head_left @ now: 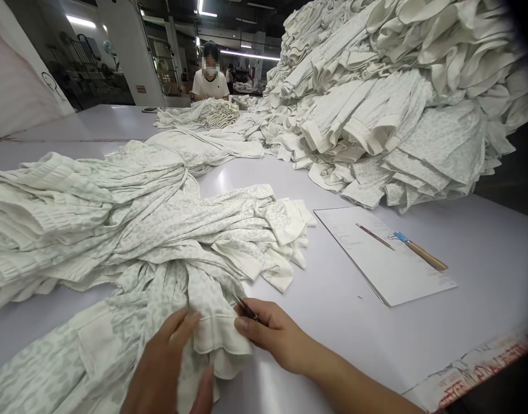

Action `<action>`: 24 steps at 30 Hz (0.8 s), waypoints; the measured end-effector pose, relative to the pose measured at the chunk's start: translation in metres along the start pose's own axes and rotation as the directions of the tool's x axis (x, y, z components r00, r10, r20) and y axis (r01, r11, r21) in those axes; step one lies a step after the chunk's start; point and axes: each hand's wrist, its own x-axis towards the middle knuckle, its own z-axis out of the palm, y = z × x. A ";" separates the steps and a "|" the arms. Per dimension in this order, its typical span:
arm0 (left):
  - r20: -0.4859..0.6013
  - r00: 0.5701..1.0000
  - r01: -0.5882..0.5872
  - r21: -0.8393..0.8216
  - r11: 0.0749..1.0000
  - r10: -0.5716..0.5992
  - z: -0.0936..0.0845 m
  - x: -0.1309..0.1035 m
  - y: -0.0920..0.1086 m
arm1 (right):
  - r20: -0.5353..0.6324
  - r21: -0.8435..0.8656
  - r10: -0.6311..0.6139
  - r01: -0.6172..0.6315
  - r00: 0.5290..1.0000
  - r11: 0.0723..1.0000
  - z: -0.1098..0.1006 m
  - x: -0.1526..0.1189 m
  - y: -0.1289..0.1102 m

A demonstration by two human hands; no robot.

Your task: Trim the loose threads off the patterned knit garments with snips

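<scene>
A pile of pale knitted garments point(156, 213) with a grey-green spotted pattern and cream ribbed edges lies across the table in front of me. My left hand point(163, 356), slightly blurred, rests against the nearest garment beside its cream cuff point(218, 333), thumb and fingers apart. At the other side of that cuff is my right hand point(275, 333), closed around small dark thread snips point(247, 310). Their pointed tips stick out up and left, over the cloth. Its thumb and fingertips are close to the cuff's right edge; whether they also pinch fabric is unclear.
A tall heap of similar garments point(389, 109) rises at the right. White sheets point(354, 253) carry a pencil point(375, 236) and a wooden-handled tool with a blue end point(421, 251). A person point(210, 83) works across the table point(484, 253). Printed tape point(475, 376) runs along its near edge.
</scene>
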 end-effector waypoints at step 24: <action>0.540 0.637 0.749 -0.603 0.276 -0.550 -0.007 0.027 0.021 | -0.158 -0.497 -0.208 0.104 0.965 0.862 0.013 -0.020 -0.013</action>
